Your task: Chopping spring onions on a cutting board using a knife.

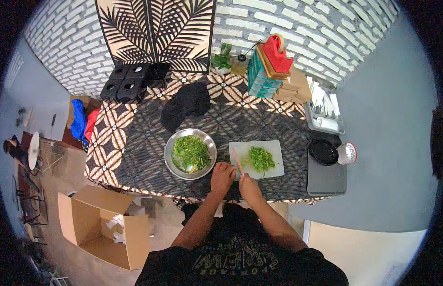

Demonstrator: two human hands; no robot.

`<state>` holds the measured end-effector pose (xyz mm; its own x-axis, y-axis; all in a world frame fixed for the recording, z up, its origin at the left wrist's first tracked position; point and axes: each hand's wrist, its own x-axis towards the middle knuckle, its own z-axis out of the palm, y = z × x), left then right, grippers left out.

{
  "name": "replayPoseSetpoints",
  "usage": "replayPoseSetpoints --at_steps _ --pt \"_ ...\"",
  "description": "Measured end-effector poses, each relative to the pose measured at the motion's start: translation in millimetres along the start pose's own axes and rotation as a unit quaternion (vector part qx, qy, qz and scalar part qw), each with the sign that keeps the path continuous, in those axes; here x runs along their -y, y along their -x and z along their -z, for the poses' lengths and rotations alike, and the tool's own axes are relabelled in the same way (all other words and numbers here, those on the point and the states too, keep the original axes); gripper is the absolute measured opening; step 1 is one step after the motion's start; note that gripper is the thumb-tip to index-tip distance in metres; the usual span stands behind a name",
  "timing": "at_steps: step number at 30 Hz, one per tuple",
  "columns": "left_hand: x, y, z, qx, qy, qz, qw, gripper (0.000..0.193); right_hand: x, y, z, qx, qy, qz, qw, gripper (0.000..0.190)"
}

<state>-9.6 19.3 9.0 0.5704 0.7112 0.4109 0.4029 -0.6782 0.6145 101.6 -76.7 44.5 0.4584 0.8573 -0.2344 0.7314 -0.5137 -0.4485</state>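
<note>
A knife with a pinkish blade point(237, 159) is in my right hand point(250, 188), its handle in my grip at the near edge of a white cutting board point(274, 173). The blade angles up and left over the board's left part. My left hand point(222, 178) has its fingers curled at the board's left edge, close to the blade; whether they hold anything is hidden. Chopped green leaves point(261, 159) lie heaped on the board, right of the blade. Left of my left hand stands a round metal bowl point(168, 157) with more chopped greens point(191, 152) inside.
Behind the bowl lies a black cloth point(187, 105) on the patterned tablecloth point(110, 132). A black bowl point(323, 152) rests on a grey mat point(327, 180) at right. Beyond are a plastic tray point(341, 126) and a teal drawer unit point(262, 82). An open cardboard box point(87, 214) stands on the floor.
</note>
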Motion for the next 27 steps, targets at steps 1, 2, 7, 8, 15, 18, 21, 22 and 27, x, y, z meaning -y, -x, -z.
replayPoseSetpoints --at_steps 1,2,7,8,15,18,21,22,27 --pt "-1 1 -1 0.004 -0.011 -0.006 1.0 0.017 -5 -4 2 0.016 -0.002 -0.009 1.0 0.033" --pt "-1 -1 -3 -0.004 -0.001 0.016 1.0 0.014 -13 -2 5 0.016 -0.009 -0.006 1.0 0.033" --pt "-17 -4 1 0.061 -0.05 0.045 0.996 0.021 -65 -8 39 0.04 0.013 0.102 0.994 0.028" --pt "-22 -4 -5 0.034 -0.049 0.037 0.998 0.021 -72 -15 37 0.063 -0.026 0.05 0.996 0.029" --pt "-47 -14 -24 0.02 -0.065 0.082 0.994 0.019 -68 -12 83 0.108 -0.096 0.041 0.989 0.036" --pt "-45 -14 -35 0.009 -0.064 0.087 0.994 0.019 -79 -14 72 0.15 -0.104 0.072 0.981 0.035" --pt "-47 -18 -37 0.015 -0.068 0.091 0.993 0.019 -77 -19 61 0.125 -0.108 0.05 0.985 0.026" --pt "-47 -20 -37 0.028 -0.07 0.102 0.992 0.018 -77 -22 63 0.128 -0.108 0.047 0.985 0.026" --pt "-50 -27 -39 0.014 -0.048 0.108 0.993 0.017 -57 -28 100 0.181 -0.065 0.061 0.979 0.024"
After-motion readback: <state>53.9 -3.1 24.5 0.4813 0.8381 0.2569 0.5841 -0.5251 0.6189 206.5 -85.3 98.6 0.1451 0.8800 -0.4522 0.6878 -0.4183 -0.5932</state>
